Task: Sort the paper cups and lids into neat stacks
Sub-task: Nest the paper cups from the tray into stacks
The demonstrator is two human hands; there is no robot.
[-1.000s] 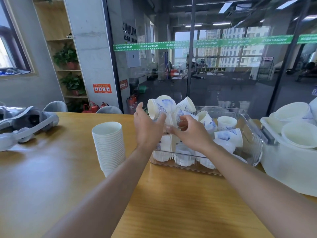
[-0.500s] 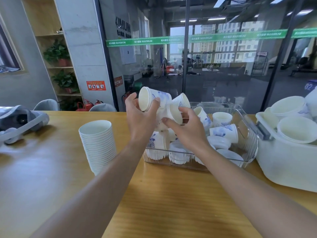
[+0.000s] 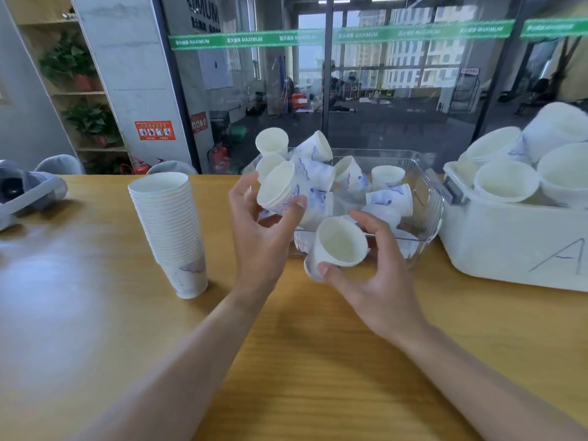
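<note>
My left hand point(image 3: 259, 237) grips a short nested bunch of white paper cups with blue print point(image 3: 280, 187), mouths tilted toward me. My right hand point(image 3: 378, 281) holds a single white paper cup point(image 3: 337, 246), mouth up and toward me, just in front of a clear plastic bin point(image 3: 429, 198). Several loose blue-printed cups point(image 3: 389, 197) lie jumbled in that bin. A tall upright stack of nested cups point(image 3: 170, 227) stands on the wooden table point(image 3: 318, 361) to the left of my hands.
A white tub point(image 3: 509, 243) marked with a letter holds several larger white paper bowls point(image 3: 506, 181) at the right. A grey headset point(image 3: 28, 192) lies at the far left. A glass wall, chairs and a plant shelf stand behind the table.
Both hands have drawn back from above the bin toward me. The right hand now holds one cup apart from the bunch in the left hand.
</note>
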